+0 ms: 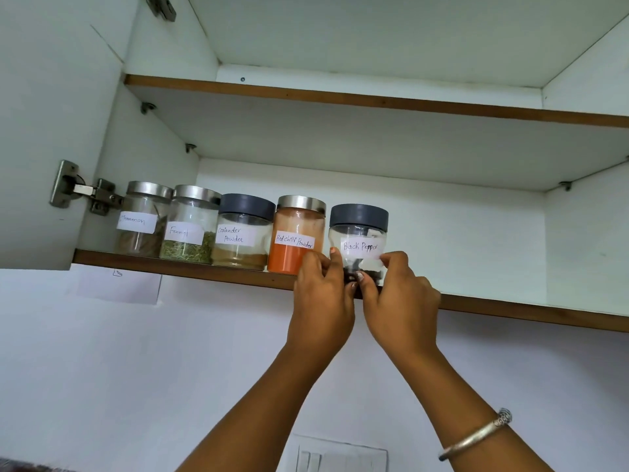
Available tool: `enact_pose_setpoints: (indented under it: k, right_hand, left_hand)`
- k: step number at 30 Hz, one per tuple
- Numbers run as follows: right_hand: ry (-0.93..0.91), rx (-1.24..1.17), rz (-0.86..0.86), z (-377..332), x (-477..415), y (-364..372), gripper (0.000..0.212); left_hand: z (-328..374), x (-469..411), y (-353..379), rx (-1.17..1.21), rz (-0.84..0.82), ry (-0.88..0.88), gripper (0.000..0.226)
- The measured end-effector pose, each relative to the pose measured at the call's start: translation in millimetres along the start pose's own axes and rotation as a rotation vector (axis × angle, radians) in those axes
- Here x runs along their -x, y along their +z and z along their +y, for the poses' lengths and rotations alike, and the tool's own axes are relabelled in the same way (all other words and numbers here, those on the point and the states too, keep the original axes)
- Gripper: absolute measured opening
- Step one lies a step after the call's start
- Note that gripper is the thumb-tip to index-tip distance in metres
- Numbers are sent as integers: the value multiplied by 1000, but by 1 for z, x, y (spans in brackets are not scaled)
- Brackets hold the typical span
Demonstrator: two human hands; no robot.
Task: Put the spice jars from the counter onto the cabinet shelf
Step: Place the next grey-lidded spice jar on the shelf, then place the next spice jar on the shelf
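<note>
Four jars (218, 229) line the shelf's (204, 272) front edge; left hand (323, 294) and right hand (398, 294) clasp the Black Pepper jar (359, 233) there (counter unseen).

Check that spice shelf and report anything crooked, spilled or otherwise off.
Nothing spilled or broken. All five jars stand upright in a row. One oddity: the Black Pepper jar has its label's upper right corner peeling away. It sits slightly apart from the Red Chilli Powder jar, held by both hands.
</note>
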State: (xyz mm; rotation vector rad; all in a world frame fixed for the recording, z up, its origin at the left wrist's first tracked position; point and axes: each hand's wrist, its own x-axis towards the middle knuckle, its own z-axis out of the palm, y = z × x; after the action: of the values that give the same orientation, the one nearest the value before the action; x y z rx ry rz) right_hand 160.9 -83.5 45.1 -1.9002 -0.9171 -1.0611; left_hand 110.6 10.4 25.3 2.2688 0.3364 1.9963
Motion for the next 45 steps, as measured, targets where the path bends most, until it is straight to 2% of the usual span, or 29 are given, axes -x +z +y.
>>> enact_pose_setpoints:
  k: [6, 13, 19, 22, 25, 28, 32, 38, 45]
  right_hand:
    - [29, 53, -20, -3, -2, 3, 37]
    - [9, 78, -59, -2, -3, 2, 36]
    - [8, 99, -85, -3, -2, 5, 49]
    - [-30, 180, -161, -7, 5, 2, 65]
    - [-105, 262, -247, -13, 21, 0, 78]
    - [-118, 248, -364, -22, 41, -1, 87]
    - [-148, 106, -475, -37, 80, -1, 79]
    - [-327, 35, -643, -70, 155, 7, 61]
    - [-388, -130, -999, -114, 281, 34, 66]
  left_hand:
    - [3, -3, 4, -125, -7, -37, 61]
    - [7, -5, 1, -140, -68, -73, 59]
    - [10, -2, -5, -106, -104, -88, 65]
    - [8, 6, -12, -55, -145, -20, 67]
    - [8, 19, -28, -23, -281, 24, 71]
    - [7, 35, -45, -76, -423, 50, 82]
    - [-4, 66, -73, -113, -495, -2, 86]
    - [-35, 139, -135, -133, -579, -100, 78]
    - [-82, 264, -231, -204, -783, -393, 82]
